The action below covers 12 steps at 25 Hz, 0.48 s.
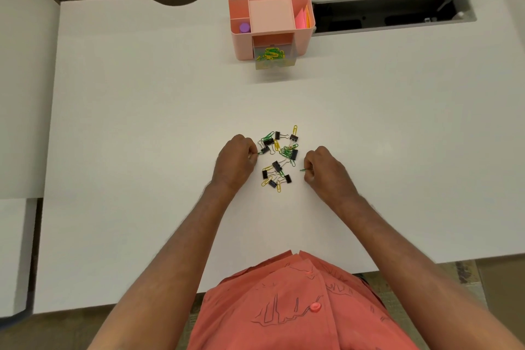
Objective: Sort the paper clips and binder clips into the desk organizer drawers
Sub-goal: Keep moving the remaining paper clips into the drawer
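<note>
Black binder clips point(276, 165) and green and yellow paper clips point(285, 150) lie mixed in a loose pile mid-tabletop point(142, 108), between both hands. Left hand point(235, 160) rests at pile's left edge, fingers curled closed, pinching a green clip point(260, 153) that touches the pile. Right hand point(326, 167) sits just right of pile, fingers closed on another green clip point(302, 170), apart from the rest. Pink desk organizer point(272, 18) stands near far tabletop edge, well apart from pile; its clear drawer point(274, 58) is pulled out toward the person, holding yellow and green paper clips. Bare white surface lies between pile and drawer, and wide on both sides. Open cable slot point(392, 13) sits just right of organizer.
</note>
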### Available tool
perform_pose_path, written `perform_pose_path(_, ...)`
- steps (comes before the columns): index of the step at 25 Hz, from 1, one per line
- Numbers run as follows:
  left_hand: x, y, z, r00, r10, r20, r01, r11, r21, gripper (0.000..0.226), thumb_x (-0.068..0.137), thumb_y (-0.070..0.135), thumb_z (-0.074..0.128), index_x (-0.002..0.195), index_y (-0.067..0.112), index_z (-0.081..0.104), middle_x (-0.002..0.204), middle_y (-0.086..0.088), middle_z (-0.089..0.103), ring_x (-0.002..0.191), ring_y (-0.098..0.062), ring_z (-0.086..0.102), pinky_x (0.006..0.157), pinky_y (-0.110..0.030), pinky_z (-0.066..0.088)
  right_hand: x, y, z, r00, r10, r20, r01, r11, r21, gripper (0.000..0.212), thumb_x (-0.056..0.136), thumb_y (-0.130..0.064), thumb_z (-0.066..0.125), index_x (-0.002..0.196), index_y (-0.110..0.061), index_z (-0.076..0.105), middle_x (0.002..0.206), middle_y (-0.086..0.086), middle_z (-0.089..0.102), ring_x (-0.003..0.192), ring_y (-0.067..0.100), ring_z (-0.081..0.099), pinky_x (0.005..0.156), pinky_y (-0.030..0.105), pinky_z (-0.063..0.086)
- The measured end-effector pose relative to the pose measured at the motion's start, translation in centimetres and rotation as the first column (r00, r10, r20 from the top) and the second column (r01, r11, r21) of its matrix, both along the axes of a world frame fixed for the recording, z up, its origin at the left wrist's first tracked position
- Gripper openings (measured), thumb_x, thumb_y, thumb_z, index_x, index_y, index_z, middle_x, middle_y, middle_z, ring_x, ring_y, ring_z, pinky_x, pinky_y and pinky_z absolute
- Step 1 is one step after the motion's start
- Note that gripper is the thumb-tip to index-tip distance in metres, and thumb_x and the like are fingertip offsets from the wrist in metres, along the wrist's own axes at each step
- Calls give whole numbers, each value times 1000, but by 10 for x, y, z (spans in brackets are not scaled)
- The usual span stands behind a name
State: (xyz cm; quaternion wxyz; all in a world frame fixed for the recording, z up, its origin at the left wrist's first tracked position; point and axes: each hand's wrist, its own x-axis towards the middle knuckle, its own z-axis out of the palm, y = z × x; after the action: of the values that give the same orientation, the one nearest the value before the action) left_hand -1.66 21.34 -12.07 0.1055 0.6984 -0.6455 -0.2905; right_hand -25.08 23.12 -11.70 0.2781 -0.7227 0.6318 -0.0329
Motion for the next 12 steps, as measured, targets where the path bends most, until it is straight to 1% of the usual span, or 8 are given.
perform_pose_path(3,1,8,1,999,13,-42,-14,1000,-22,7,87,8,64,84,15,64,91,2,55,81,-16,53,68,-27,41,-4,0,3,998,-11,56,11,1000,-3,12,86,-4,62,89,-16,58,96,-2,51,79,21,57,67,36,50)
perform_pose_path(5,2,11,1,999,28,-40,-29,999,-32,9,86,5,63,83,13,64,94,0,56,84,-17,53,68,-29,44,-12,1,3,998,-12,68,15,999,-37,15,86,-3,63,87,-18,59,97,-5,52,84,17,56,68,33,50)
perform_pose_path(7,2,13,1,999,48,8,-48,998,-34,9,87,3,61,83,12,64,96,-2,58,86,-18,54,69,-32,48,-17,2,3,999,-6,46,8,998,-56,16,86,-2,63,85,-18,59,95,-6,54,86,17,54,67,32,49)
perform_pose_path(8,4,13,1,997,57,47,-56,998,-28,10,88,4,60,83,12,64,96,-2,58,86,-19,55,67,-33,47,-17,1,3,1000,8,25,-6,999,-54,16,87,-3,62,84,-18,58,92,-6,55,86,18,54,65,32,48)
perform_pose_path(10,5,13,1,991,69,111,-69,998,-2,12,90,6,55,83,14,61,94,-1,60,82,-20,55,64,-32,42,-13,1,3,999,33,-14,-34,999,-33,17,88,-4,60,84,-19,55,86,-6,54,84,20,54,64,33,46)
perform_pose_path(12,2,11,3,987,71,142,-77,996,39,15,89,5,52,83,17,58,92,0,62,78,-21,54,63,-30,38,-11,-1,2,1000,8,-29,-8,1000,-2,13,87,-6,59,87,-19,57,86,-4,56,82,21,55,65,36,48)
